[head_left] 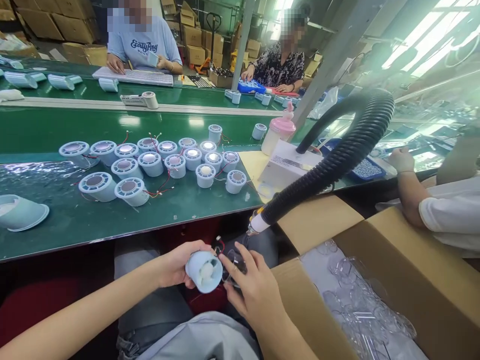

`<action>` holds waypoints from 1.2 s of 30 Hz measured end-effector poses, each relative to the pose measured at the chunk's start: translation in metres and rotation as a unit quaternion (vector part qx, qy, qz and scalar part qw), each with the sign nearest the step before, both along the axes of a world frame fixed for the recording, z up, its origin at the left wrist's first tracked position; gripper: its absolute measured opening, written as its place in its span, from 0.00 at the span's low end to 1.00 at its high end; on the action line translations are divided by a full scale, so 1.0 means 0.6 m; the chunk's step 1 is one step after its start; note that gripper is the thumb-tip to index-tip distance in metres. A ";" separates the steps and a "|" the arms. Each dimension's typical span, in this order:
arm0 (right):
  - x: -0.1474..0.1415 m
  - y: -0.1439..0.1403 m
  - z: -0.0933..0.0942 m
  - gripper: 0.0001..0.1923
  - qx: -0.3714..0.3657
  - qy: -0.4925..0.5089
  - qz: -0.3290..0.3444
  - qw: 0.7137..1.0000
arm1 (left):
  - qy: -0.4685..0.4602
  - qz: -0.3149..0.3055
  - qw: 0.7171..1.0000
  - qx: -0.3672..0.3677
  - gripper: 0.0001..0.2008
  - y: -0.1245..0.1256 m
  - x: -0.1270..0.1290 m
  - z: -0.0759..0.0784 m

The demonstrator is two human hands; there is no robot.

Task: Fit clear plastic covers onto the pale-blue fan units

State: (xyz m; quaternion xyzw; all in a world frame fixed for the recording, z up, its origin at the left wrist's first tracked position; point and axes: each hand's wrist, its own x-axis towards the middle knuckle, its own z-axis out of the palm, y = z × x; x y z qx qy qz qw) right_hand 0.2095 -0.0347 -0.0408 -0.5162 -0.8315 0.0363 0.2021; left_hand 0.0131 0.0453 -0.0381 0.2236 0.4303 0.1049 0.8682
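The left hand (183, 262) is closed around the side of a light blue cup-shaped part (194, 267), with the thumb side of the hand uppermost. So the part is within these fingers, tilted, its open end turned toward the wearer, and a white round piece (206, 271) shows inside. The right hand (255, 280) has its fingers spread apart, just beside the rim of this part. Between these fingers and the blue part is a clear plastic piece (236, 267); because it is transparent and lies before a dark ground, I cannot tell if the right fingers pinch it or only touch it.

The blue part looks like smooth, stiff plastic, and I judge it light enough for one hand. Its wall narrows, so it could slip a little; a good hold is around the outer wall, as the left fingers have it, leaving the opening free. The thin red wire (221, 245) just beyond the fingertips seems the weakest place, and it should not be pulled. The clear piece is probably thin and easy to scratch, so it is better taken by its edge. More clear pieces (369, 315) lie in the carton (423, 270), to the right of the right fingers.
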 end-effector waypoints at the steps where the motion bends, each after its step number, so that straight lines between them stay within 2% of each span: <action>1: -0.003 0.007 0.004 0.30 -0.009 -0.004 -0.005 1.000 | 0.008 -0.025 1.000 0.013 0.12 -0.002 0.004 0.003; 4: -0.005 0.031 0.015 0.30 -0.052 -0.016 0.022 0.998 | 0.033 -0.086 0.994 0.065 0.10 -0.008 0.012 0.020; 6: 0.000 0.042 0.017 0.28 -0.085 -0.007 0.041 0.996 | 0.044 -0.096 0.990 0.095 0.11 -0.010 0.012 0.030; 8: 0.009 0.044 0.013 0.26 -0.104 0.017 0.032 0.994 | 0.054 -0.084 0.988 0.115 0.13 -0.010 0.008 0.034; 11: 0.023 0.028 0.000 0.25 -0.077 0.039 0.023 0.996 | 0.080 -0.040 0.990 0.113 0.17 -0.006 -0.001 0.026; 15: 0.025 -0.002 -0.008 0.27 -0.012 0.003 0.075 0.997 | 0.119 -0.012 0.988 0.093 0.18 -0.001 -0.005 0.006; 19: 0.012 0.002 0.004 0.31 -0.023 -0.017 0.059 0.998 | 0.132 -0.048 0.985 0.105 0.18 0.003 0.004 0.005; 25: -0.001 0.032 0.017 0.33 -0.079 0.003 0.076 0.994 | 0.127 -0.143 0.961 0.201 0.15 0.006 0.005 0.022; 28: -0.005 0.043 0.023 0.30 -0.124 -0.004 0.069 0.990 | 0.132 -0.200 0.935 0.261 0.13 -0.004 0.004 0.029; 31: -0.003 0.054 0.031 0.17 -0.193 0.018 0.081 0.978 | 0.142 -0.219 0.900 0.349 0.09 -0.015 0.004 0.046; 33: 0.001 0.060 0.034 0.06 -0.228 0.050 0.097 0.967 | 0.181 -0.216 0.852 0.441 0.08 -0.021 0.004 0.059; 35: 0.005 0.062 0.034 0.04 -0.249 0.087 0.088 0.961 | 0.225 -0.206 0.794 0.526 0.08 -0.025 0.005 0.067; 36: 0.007 0.061 0.034 0.05 -0.255 0.108 0.078 0.958 | 0.235 -0.194 0.774 0.554 0.07 -0.026 0.005 0.067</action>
